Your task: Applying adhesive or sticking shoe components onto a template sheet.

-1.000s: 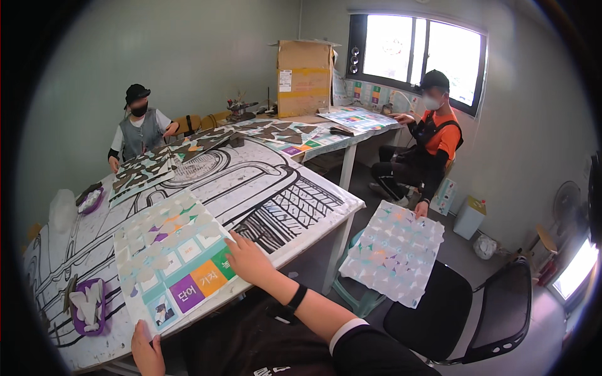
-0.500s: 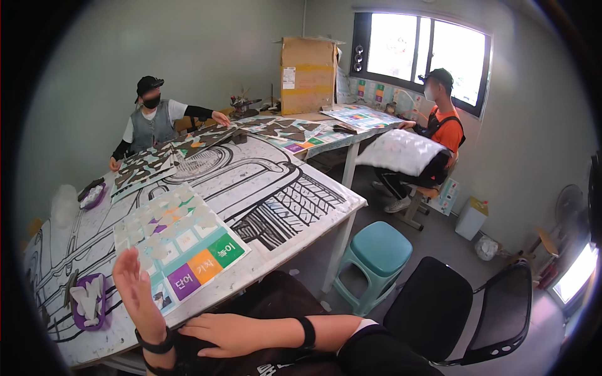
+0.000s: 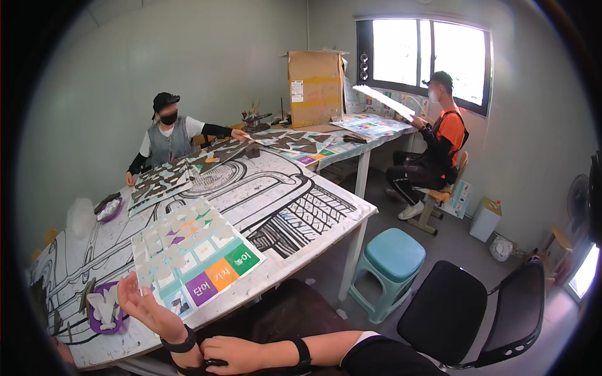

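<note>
My left hand (image 3: pixel 147 310) is raised palm up over the table's front edge, its fingers loosely bent and apart, holding nothing. Black bands circle that wrist and forearm. My right hand (image 3: pixel 232 355) reaches across against the left forearm, fingers curled over a small black thing (image 3: pixel 217 362) beside the lower band; I cannot make out what it is. Just beyond my left hand lies a printed sheet (image 3: pixel 256 269) with purple, orange and green blocks, partly covered by pale grey irregular pieces. Left of the hand sits a purple basket (image 3: pixel 94 321) with crumpled white cloths or gloves.
Black line drawings cover the white table (image 3: pixel 276 188). Across it, a person (image 3: pixel 169 135) reaches over sheets bearing dark pieces. At right, a seated person (image 3: pixel 448 135) holds a white board (image 3: pixel 385 100). A teal stool (image 3: pixel 395 254) and black chair (image 3: pixel 442 301) stand to my right.
My right hand has moved from lying flat to curling against my left forearm. My left hand tilts more palm up. The person at right has raised the white board from lap height.
</note>
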The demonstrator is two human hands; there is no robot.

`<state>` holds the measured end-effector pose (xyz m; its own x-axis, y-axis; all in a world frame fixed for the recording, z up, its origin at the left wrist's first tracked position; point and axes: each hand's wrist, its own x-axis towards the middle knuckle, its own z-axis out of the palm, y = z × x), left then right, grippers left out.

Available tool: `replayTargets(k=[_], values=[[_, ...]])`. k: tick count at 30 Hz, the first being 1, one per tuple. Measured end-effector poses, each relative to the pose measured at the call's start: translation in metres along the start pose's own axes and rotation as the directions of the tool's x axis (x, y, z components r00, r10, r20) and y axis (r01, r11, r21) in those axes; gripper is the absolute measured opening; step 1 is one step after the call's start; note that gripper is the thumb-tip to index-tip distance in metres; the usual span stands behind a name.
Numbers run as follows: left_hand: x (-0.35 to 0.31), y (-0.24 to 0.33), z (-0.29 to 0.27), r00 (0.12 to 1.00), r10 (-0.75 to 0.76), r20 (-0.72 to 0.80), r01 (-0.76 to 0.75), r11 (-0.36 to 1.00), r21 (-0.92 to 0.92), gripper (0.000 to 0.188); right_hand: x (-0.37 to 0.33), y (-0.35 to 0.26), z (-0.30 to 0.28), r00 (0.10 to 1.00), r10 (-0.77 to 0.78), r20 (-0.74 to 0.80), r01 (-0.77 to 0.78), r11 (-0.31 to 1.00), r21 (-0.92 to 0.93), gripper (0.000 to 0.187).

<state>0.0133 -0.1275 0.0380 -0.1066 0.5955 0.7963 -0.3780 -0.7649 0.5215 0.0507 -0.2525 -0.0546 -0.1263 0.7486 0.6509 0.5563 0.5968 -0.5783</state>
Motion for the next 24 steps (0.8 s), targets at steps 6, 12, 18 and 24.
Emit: replayTargets(k=[6, 12, 18, 24], values=[[-0.016, -0.011, -0.007, 0.995, -0.053, 0.089, 0.053, 0.999, 0.008, 0.044, 0.001, 0.0, -0.011, 0.983, 0.085, 0.163, -0.104, 0.988, 0.114, 0.022], [-0.038, -0.015, -0.011, 0.896, -0.186, 0.403, 0.187, 0.982, 0.039, 0.046, -0.005, 0.013, -0.014, 0.944, -0.013, 0.331, -0.038, 0.988, 0.147, 0.02], [-0.048, -0.016, -0.014, 0.816, -0.331, 0.474, 0.402, 0.914, -0.054, 0.045, -0.006, 0.003, -0.018, 0.923, 0.094, 0.372, -0.084, 0.995, -0.044, 0.022], [-0.039, 0.017, -0.019, 0.721, -0.454, 0.523, 0.678, 0.616, -0.4, 0.045, -0.003, -0.004, -0.02, 0.94, 0.111, 0.322, -0.068, 0.988, -0.139, 0.026]])
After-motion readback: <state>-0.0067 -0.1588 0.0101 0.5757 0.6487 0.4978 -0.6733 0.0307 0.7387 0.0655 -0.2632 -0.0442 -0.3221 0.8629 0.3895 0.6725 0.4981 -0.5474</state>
